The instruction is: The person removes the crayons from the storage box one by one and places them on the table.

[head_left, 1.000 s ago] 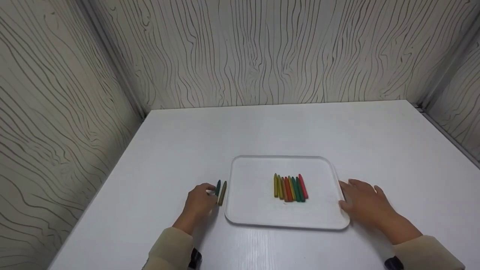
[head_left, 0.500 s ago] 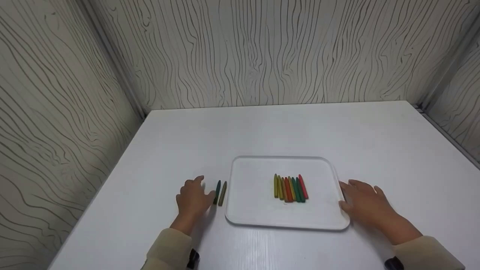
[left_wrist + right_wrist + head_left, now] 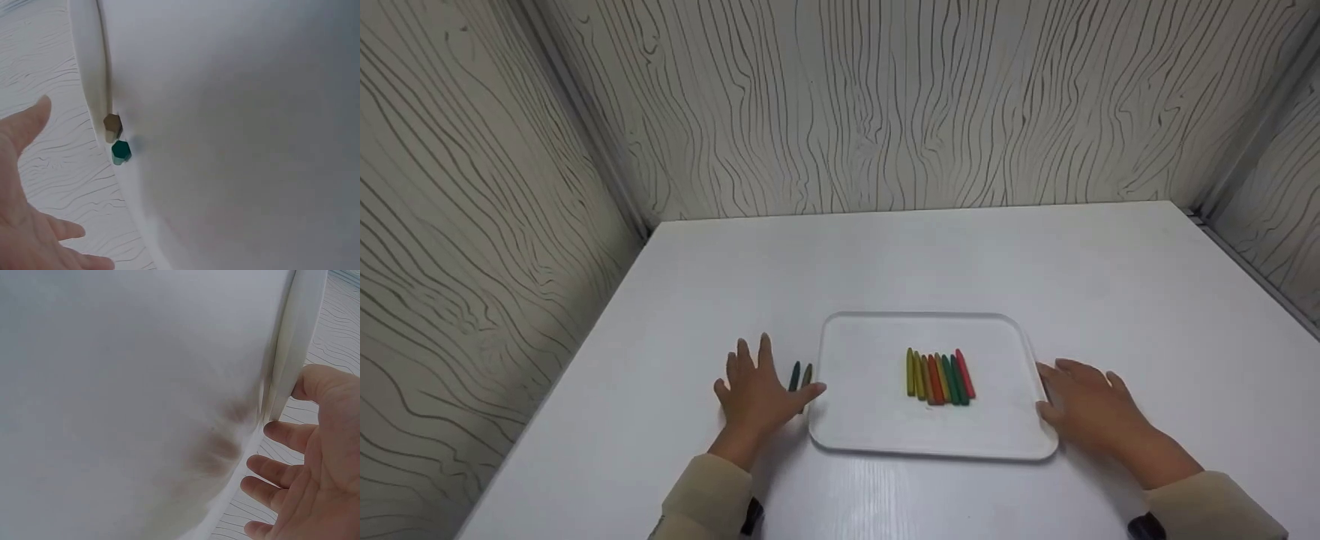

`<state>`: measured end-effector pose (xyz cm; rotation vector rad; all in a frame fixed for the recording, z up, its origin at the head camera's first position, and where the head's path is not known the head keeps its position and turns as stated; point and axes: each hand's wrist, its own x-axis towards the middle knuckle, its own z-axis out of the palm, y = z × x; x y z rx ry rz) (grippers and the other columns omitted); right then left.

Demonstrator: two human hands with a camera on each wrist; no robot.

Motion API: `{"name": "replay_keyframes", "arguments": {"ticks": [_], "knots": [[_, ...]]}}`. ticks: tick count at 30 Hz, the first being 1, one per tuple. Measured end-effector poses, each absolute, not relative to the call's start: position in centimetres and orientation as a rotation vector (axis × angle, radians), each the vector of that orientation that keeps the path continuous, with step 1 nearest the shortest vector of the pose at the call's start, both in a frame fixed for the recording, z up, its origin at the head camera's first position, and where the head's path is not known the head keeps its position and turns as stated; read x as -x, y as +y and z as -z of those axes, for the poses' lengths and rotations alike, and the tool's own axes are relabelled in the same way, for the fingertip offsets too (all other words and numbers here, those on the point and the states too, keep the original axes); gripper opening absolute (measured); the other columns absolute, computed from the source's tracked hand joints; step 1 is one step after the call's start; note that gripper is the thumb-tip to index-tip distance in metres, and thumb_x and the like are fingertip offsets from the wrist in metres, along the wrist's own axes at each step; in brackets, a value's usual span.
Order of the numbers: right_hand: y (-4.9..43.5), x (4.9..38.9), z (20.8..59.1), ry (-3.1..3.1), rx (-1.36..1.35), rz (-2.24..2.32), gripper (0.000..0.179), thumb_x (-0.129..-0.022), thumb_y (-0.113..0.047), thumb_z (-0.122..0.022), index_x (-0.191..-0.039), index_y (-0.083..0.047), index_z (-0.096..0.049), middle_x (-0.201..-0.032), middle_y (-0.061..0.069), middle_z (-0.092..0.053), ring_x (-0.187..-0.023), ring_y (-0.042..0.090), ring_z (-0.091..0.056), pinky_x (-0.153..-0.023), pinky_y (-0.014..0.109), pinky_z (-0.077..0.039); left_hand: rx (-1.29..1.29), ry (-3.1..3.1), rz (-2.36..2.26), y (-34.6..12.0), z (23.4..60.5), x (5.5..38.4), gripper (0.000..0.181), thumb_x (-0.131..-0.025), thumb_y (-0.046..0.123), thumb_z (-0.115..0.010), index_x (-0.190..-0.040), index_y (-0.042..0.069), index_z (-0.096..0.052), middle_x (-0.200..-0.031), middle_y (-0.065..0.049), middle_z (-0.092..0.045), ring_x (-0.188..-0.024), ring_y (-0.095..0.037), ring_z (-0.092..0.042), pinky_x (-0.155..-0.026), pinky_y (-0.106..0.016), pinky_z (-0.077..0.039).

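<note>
- The person's left hand (image 3: 754, 394) holds nothing: its fingers and thumb are spread, the thumb reaching across toward the tray (image 3: 859, 349).
- The right hand (image 3: 1091, 409) pinches the tray's right edge between thumb and index finger, its other fingers loosely bent.
- Just outside the tray's left edge lie two crayons, a green crayon (image 3: 794, 376) and, nearer the tray, a brown crayon (image 3: 808, 373) partly hidden by the thumb. Both have their long axes front to back, tips away from the person, flat ends toward them.
- On the tray lie eight crayons (image 3: 935, 379) side by side in yellow, brown, orange, green and red, tips also pointing away; the reddest one leans leftward at its tip.
- Around everything: one white table (image 3: 922, 262), with wood-grain walls (image 3: 862, 105) on three sides.
</note>
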<state>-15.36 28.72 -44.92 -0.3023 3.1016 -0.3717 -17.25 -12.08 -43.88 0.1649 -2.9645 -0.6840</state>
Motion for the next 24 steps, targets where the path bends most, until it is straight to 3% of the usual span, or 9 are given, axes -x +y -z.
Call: {"name": "replay_keyframes", "arguments": {"ticks": [17,24], "knots": [[28.9,15.3,45.0,3.087,0.287,0.385,0.058,-0.09,-0.031,-0.06,-0.136,0.002,-0.046,-0.135,0.031,-0.041,-0.125,0.05,-0.033,-0.096,0.069,-0.015,0.014,-2.967,0.641,-7.2,43.0,18.4,0.106,-0.069,0.06,-0.075,-0.15,0.012,-0.028,-0.153,-0.025,-0.018,-0.139,-0.043,-0.014,-0.104,-0.064,-0.013],[28.9,15.3,44.9,3.092,0.31,0.39,0.058,-0.09,-0.029,-0.061,-0.136,0.002,-0.046,-0.135,0.031,-0.041,-0.125,0.049,-0.033,-0.096,0.069,-0.015,0.065,-2.989,0.629,-5.1,43.3,18.5,0.101,-0.07,0.057,-0.076,-0.149,0.013,-0.032,-0.152,-0.021,-0.024,-0.139,-0.04,-0.018,-0.105,-0.061,-0.014]]}}
